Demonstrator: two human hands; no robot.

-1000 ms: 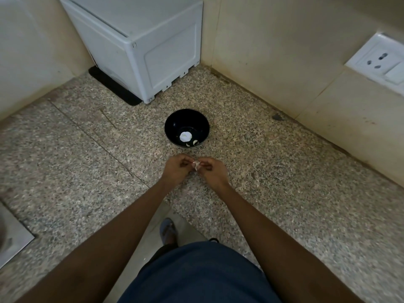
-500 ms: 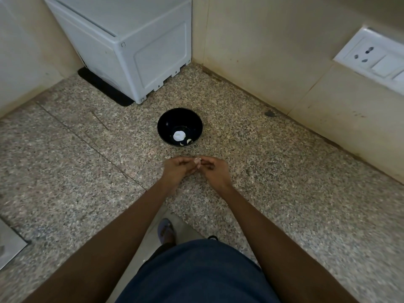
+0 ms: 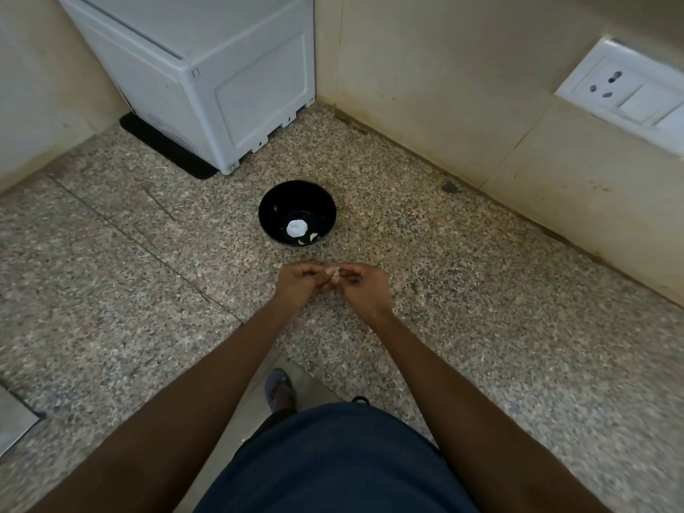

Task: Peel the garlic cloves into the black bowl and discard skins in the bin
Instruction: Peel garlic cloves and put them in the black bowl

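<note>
A black bowl (image 3: 297,213) stands on the speckled granite counter (image 3: 481,309). Inside it lie a white garlic bulb (image 3: 296,228) and two small peeled cloves (image 3: 310,239). Just in front of the bowl my left hand (image 3: 300,284) and my right hand (image 3: 362,287) meet fingertip to fingertip. Between them they pinch one small garlic clove (image 3: 335,274), pale with bits of skin. Most of the clove is hidden by the fingers. No bin is in view.
A white boxy appliance (image 3: 207,68) sits on a black mat (image 3: 166,149) in the back corner. Tiled walls close the counter at the back and right, with a white socket and switch plate (image 3: 629,94). A steel sink edge (image 3: 14,420) shows at far left.
Both hands stay together on the clove, with small shifts of the fingers. The view has drifted slightly; the bowl and its contents have not moved.
</note>
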